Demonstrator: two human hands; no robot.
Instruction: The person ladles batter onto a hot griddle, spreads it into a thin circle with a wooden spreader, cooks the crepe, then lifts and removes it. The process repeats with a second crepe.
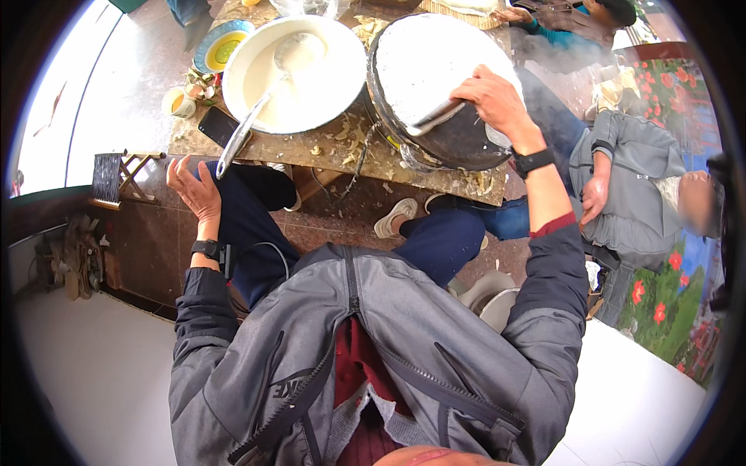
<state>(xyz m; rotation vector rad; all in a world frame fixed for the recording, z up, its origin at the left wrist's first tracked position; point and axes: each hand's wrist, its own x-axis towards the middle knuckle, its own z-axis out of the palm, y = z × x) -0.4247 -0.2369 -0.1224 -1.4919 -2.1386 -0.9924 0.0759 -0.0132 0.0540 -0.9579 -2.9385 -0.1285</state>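
My right hand (497, 102) grips a flat scraper (437, 116), dark along its upper edge, at the near edge of a round black griddle (474, 144). A white layer of batter (427, 62) covers the far and middle part of the griddle, while the near right part shows black. Over my left thigh hangs my left hand (196, 190), its fingers apart and holding nothing. Just beside it is the handle end of a metal ladle (252, 115). The ladle's bowl sits in pale batter inside a large white basin (354, 74).
The wooden table (330, 155) is littered with scraps. Left of the basin are a black phone (217, 126), a cup (179, 103), eggshells (203, 85) and a blue-rimmed bowl (203, 58) with yellow liquid. A person in grey (633, 179) sits at right; another is at far right. A folding stool (128, 179) stands left.
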